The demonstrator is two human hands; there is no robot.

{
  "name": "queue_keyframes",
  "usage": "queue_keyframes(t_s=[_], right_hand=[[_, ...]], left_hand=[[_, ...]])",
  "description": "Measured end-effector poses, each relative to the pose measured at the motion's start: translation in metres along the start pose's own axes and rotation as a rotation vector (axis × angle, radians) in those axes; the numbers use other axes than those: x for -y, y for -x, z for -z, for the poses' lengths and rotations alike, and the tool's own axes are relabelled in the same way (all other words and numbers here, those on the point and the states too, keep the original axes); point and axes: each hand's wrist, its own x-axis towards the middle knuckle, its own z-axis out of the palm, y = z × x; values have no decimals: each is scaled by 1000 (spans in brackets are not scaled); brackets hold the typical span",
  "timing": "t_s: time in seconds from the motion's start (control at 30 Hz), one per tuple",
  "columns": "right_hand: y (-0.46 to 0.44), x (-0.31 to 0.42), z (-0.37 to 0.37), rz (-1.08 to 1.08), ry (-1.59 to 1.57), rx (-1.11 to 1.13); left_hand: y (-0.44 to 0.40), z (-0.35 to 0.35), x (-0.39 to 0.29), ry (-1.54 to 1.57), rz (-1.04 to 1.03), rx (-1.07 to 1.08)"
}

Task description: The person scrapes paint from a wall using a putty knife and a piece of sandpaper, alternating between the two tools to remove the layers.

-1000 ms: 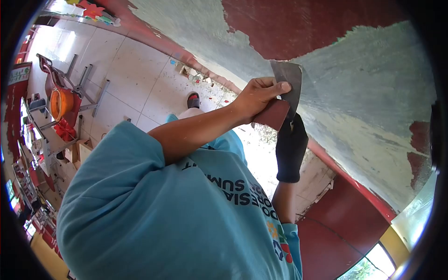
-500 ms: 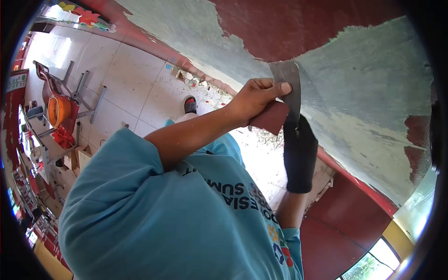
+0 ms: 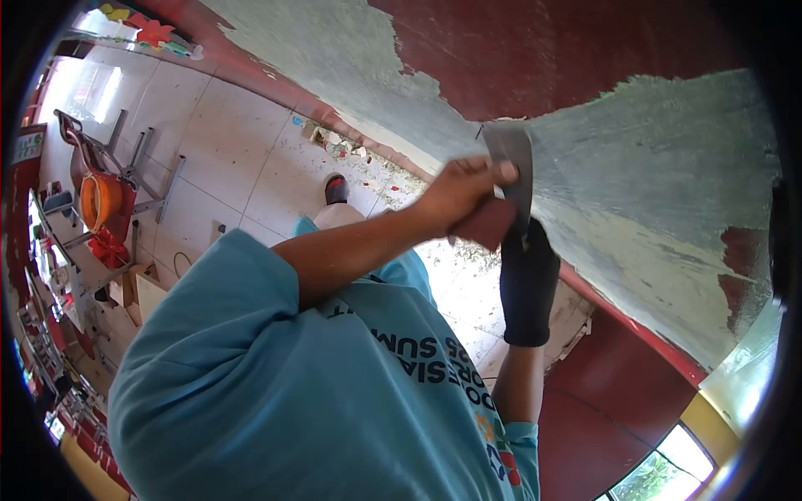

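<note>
My bare left hand (image 3: 458, 190) is closed, with its thumb pressed on the wide metal blade of a scraper (image 3: 520, 171). A stiff reddish-brown sheet (image 3: 487, 224), perhaps sandpaper, sticks out below its fingers. My right hand (image 3: 529, 288), in a black knitted glove, is wrapped round the scraper's lower end; the handle is hidden in the grip. The blade points up toward the wall (image 3: 635, 154), where grey-green patches show between areas of dark red paint. Whether the blade touches the wall I cannot tell. The left fingers and the blade tip are slightly blurred.
Paint flakes and debris (image 3: 355, 154) lie on the white tiled floor (image 3: 238, 125) along the wall's foot. A shoe (image 3: 337, 189) stands near them. At left are a chair (image 3: 88, 154), an orange round container (image 3: 102, 202) and cluttered tables. A window (image 3: 668, 463) shows at lower right.
Both hands and the scraper have shifted slightly down and left in the view. The blade stays between the two hands. My left hand is more blurred now.
</note>
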Motion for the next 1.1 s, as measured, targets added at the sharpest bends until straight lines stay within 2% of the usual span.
queue_keyframes(t_s=[0.03,0.07,0.17,0.27,0.3,0.43,0.5,0.57,0.6,0.63,0.7,0.73,0.83,0.9,0.93,1.07,1.1], right_hand=[[0,11,4,-88,-57,49],[-4,3,2,-58,-32,104],[-1,-2,-13,-148,-42,41],[0,2,-8,-81,-70,37],[0,6,-2,-86,-87,44],[-1,5,-12,-138,-98,45],[8,-9,-19,-83,-97,-1],[12,-19,-19,-137,-66,15],[8,-2,-7,-144,-64,-22],[2,10,6,-153,-56,7],[-5,14,23,-148,-132,91],[-1,7,10,-124,-127,-5],[9,8,8,-239,-150,88],[15,-7,5,-152,-196,69],[14,-8,10,-259,-266,165],[14,3,15,-85,-371,59],[19,-8,9,34,-326,70]], left_hand=[[3,0,-7,-41,-16,30],[5,0,-11,-27,13,39],[-6,13,9,-56,45,-36],[4,4,-8,-37,-5,-12],[7,2,-14,-85,-17,3],[8,1,-14,47,-10,37],[7,2,-4,-74,61,-38],[7,-4,-3,-151,34,-24],[5,-8,-11,-101,-23,5],[5,-12,-18,-48,-67,34],[6,-12,-17,-73,20,34],[4,-10,-12,-25,-7,35],[1,0,2,-5,-18,22],[2,-2,3,-36,10,-42],[5,-4,-3,-18,24,-74],[13,-5,-12,105,33,2],[13,-3,-13,112,14,1]])
